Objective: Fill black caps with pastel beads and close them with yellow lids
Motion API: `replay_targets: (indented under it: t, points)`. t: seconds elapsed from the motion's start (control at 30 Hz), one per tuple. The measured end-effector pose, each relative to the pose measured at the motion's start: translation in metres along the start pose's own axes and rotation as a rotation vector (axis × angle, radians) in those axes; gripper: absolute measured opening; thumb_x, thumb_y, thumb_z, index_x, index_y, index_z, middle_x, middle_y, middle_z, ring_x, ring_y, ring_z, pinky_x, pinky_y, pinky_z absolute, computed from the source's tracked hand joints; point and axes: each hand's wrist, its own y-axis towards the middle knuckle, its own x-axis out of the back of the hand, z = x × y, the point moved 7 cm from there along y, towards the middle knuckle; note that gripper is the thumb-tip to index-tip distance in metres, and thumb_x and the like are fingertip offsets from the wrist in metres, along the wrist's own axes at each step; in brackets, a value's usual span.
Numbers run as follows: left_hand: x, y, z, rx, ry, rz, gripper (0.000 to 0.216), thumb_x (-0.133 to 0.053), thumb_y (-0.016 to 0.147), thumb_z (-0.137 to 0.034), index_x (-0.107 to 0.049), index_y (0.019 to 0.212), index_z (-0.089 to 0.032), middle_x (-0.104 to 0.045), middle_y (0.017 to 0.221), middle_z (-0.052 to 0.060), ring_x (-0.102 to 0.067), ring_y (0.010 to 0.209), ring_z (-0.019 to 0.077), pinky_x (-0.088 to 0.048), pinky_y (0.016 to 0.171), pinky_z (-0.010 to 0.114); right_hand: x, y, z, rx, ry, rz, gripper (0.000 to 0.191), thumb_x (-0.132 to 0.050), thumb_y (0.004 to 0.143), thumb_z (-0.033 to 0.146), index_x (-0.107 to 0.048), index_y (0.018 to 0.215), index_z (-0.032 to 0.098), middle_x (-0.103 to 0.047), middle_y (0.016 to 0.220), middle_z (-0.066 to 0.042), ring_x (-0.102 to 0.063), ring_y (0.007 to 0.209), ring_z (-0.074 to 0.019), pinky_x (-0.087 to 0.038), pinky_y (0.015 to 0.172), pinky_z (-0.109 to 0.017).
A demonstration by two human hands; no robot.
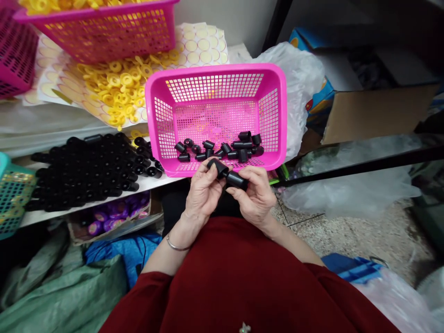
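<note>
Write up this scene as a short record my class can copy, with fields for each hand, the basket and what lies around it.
left hand: grips a black piece
right hand: grips a second black piece
contact: ends together; whether fastened is unclear
pink basket: loose black parts towards its near side
left of basket: many black tubes, closely grouped
beyond them: yellow pieces, heaped
lower left: purple items
</note>
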Motion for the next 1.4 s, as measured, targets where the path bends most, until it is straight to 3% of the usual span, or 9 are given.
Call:
replay_targets:
  t: [0.2,0.33,0.47,0.67,0.83,1.13,1.2,1.3,1.4]
  points:
    - [-0.002,-0.009,0.002,-0.060,0.042,-0.057,0.033,-0.087,0.054,-0.024,-0.065,0.079,-0.017,-0.067,0.078,-0.002,-0.062,0.069,0.0076,-0.050,0.064,0.017,-0.001,0.003,0.012,0.133,-0.182,0.045,0.043,-0.071,0.079,0.024,-0.059,0.121,0.027,-0.062,0.099,-0.005,-0.062,0.088,-0.0196,-0.056,0.075,-0.038]
    - [0.004,-0.020,-0.002,-0.157,0.170,-0.130,0.025,-0.083,0.062,-0.030,-0.070,0.078,-0.015,-0.065,0.073,-0.001,-0.058,0.064,0.0063,-0.045,0.056,0.016,-0.010,0.002,0.021,0.330,-0.331,0.098,0.056,-0.069,0.081,0.024,-0.051,0.134,0.027,-0.064,0.112,-0.011,-0.064,0.099,-0.0240,-0.056,0.080,-0.040]
    - [0.021,-0.031,-0.013,-0.214,0.388,-0.088,0.022,-0.074,0.074,-0.036,-0.073,0.081,-0.015,-0.064,0.075,0.001,-0.054,0.064,0.0075,-0.044,0.057,0.019,-0.027,-0.002,0.028,0.452,-0.280,0.190,0.065,-0.067,0.083,0.022,-0.041,0.143,0.021,-0.068,0.112,-0.014,-0.067,0.099,-0.0247,-0.057,0.081,-0.039]
    - [0.057,-0.062,-0.058,-0.682,0.973,-0.069,0.041,-0.072,0.076,-0.029,-0.065,0.115,-0.021,-0.065,0.106,0.007,-0.059,0.085,0.0138,-0.050,0.069,0.025,-0.050,-0.004,0.024,0.225,-0.017,0.333,0.049,-0.071,0.079,0.023,-0.058,0.126,0.019,-0.072,0.100,-0.011,-0.070,0.088,-0.0227,-0.060,0.077,-0.035]
    - [0.055,-0.086,-0.064,-1.022,1.392,0.066,0.036,-0.068,0.080,-0.027,-0.063,0.114,-0.019,-0.069,0.094,0.008,-0.062,0.081,0.0158,-0.053,0.069,0.028,-0.075,-0.018,0.025,0.081,0.196,0.448,0.030,-0.067,0.082,0.022,-0.067,0.112,0.017,-0.071,0.089,-0.009,-0.069,0.080,-0.0192,-0.061,0.072,-0.031]
    - [0.068,-0.093,-0.066,-1.245,1.591,-0.011,0.028,-0.065,0.076,-0.012,-0.064,0.104,-0.017,-0.070,0.088,0.007,-0.064,0.078,0.0171,-0.055,0.068,0.029,-0.108,-0.033,0.021,-0.061,0.292,0.564,0.019,-0.059,0.089,0.027,-0.065,0.103,0.016,-0.068,0.090,-0.008,-0.066,0.082,-0.0159,-0.058,0.075,-0.028]
    - [0.085,-0.087,-0.073,-1.206,1.590,-0.112,0.025,-0.068,0.074,-0.017,-0.065,0.099,-0.016,-0.069,0.086,0.006,-0.063,0.075,0.0159,-0.054,0.066,0.028,-0.110,-0.027,0.022,0.002,0.220,0.644,0.025,-0.058,0.089,0.031,-0.062,0.108,0.016,-0.067,0.097,-0.010,-0.065,0.089,-0.0176,-0.057,0.080,-0.030]
    - [0.124,-0.081,-0.095,-1.122,1.482,-0.518,0.030,-0.073,0.071,-0.028,-0.065,0.095,-0.015,-0.066,0.083,0.004,-0.057,0.063,0.0110,-0.049,0.058,0.024,-0.100,0.001,0.014,0.094,-0.018,0.632,0.025,-0.056,0.089,0.032,-0.062,0.107,0.015,-0.063,0.109,-0.014,-0.060,0.104,-0.0227,-0.053,0.090,-0.036]
    - [0.159,-0.074,-0.113,-1.004,1.378,-0.861,0.035,-0.071,0.071,-0.037,-0.064,0.094,-0.013,-0.059,0.075,0.000,-0.049,0.056,0.0078,-0.045,0.054,0.022,-0.081,0.043,-0.016,0.022,-0.362,0.555,0.017,-0.054,0.089,0.027,-0.065,0.096,0.016,-0.063,0.105,-0.014,-0.057,0.102,-0.0266,-0.050,0.091,-0.042]
